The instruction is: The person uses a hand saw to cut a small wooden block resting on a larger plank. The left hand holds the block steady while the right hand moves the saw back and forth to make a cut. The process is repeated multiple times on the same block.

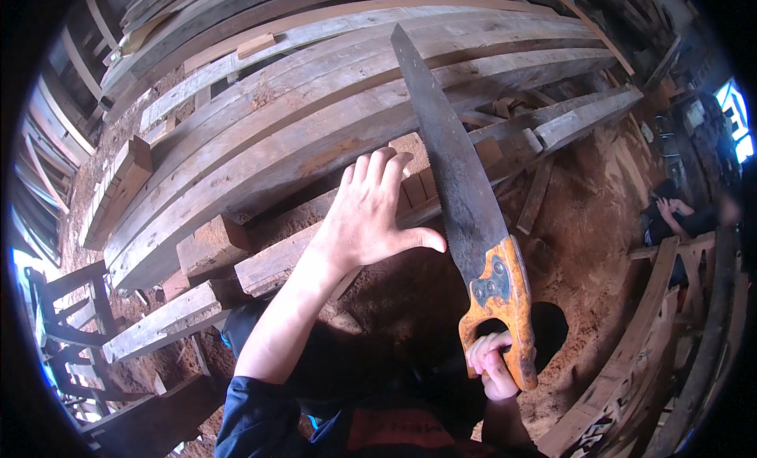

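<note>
My left hand [364, 217] is spread over a narrow timber [280, 257], its fingers reaching onto a short block [406, 145] and its thumb stretched out near the saw's toothed edge; exact contact with the blade is unclear. My right hand [489, 357] grips the worn orange handle of a hand saw [457, 162]. The long dark blade points up and away from me, crossing over the timber just right of my left hand. Dark lines mark the timber [418, 191] beside the blade.
Long weathered beams [520, 68] lie stacked ahead, with offcuts [209, 247] among them. Wooden frames [75, 332] stand at left; planks [623, 355] lean at lower right. Sawdust covers the floor [579, 245]. Another person [670, 214] in dark clothing sits at the far right, hands raised and together.
</note>
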`<state>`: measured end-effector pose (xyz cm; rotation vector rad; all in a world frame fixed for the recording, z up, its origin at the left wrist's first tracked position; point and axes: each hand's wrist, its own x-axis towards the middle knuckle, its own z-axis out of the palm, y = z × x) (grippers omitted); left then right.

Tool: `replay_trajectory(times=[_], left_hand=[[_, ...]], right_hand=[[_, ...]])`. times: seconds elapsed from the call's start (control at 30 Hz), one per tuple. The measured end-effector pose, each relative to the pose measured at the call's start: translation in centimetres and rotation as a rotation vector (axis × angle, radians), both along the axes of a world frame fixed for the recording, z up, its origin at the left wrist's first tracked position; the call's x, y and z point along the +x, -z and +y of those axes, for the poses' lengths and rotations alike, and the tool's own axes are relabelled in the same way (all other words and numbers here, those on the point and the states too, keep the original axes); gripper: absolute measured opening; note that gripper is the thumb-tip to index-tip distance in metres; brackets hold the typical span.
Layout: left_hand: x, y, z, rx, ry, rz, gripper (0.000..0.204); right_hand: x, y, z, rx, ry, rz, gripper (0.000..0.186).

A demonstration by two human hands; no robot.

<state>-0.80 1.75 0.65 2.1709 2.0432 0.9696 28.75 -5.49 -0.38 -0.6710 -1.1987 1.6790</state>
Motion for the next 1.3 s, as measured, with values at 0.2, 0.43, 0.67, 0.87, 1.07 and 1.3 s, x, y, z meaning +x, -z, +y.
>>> replay_trajectory(times=[0.2,0.43,0.67,0.87,1.07,1.3], left_hand=[[-0.2,0.3,-0.3,-0.296,-0.013,0.108,0.141],[-1.2,-1.0,-0.4,-0.320,0.063,-0.089,0.142],[-0.8,-0.3,-0.2,-0.449,-0.019,0.060,0.118],[-0.1,-0.3,-0.3,-0.337,-0.064,0.135,0.083],[1.2,0.8,0.1,-0.046,-0.099,0.216,0.058],[1.2,0.5,0.2,-0.085,-0.089,0.216,0.052]], right_hand=[[0.1,-0.1,0.0,-0.002,0.016,-0.042,0.013],[-0.1,-0.1,-0.2,-0.016,0.028,-0.017,0.011],[0.0,0.1,-0.1,0.016,0.021,-0.046,0.010],[0.1,0.2,-0.2,0.023,0.023,-0.083,0.010],[0.0,0.3,-0.5,0.028,0.047,-0.083,0.018],[-0.2,0.5,0.4,0.193,-0.036,0.074,0.032]])
